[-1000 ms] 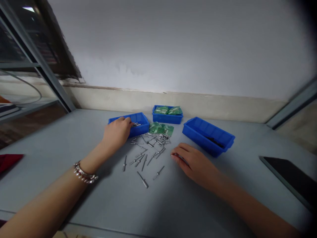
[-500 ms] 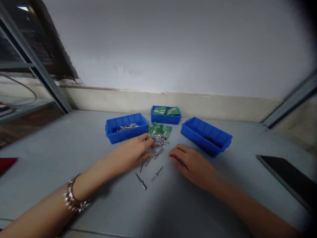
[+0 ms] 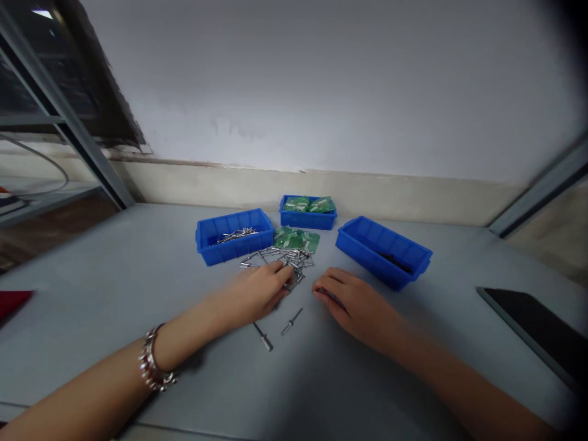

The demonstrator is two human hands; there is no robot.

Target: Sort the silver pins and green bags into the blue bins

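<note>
A loose pile of silver blind rivets [image 3: 301,258] lies on the grey table. My left hand [image 3: 257,289] rests over its near left side, fingers curled together against the rivets; its fingertips are partly hidden, so what they pinch cannot be made out. My right hand [image 3: 351,303] is closed on the table just right of the pile. A thin dark edge shows between its thumb and fingers, too small to name. Between and nearer than the hands lie two single rivets, one [image 3: 292,321] by itself and another [image 3: 263,337] close to my left wrist.
Behind the pile lies a green printed bag [image 3: 296,239]. A blue bin [image 3: 234,251] with rivets stands left, a blue bin [image 3: 307,220] with green packets at the back, and a blue bin [image 3: 383,260] with dark pieces right. A dark tablet-like slab [image 3: 528,327] lies far right.
My left hand has moved slightly right and its fingers have drawn together at the pile. More rivets show behind it, near the left bin. My right hand stays in place.
</note>
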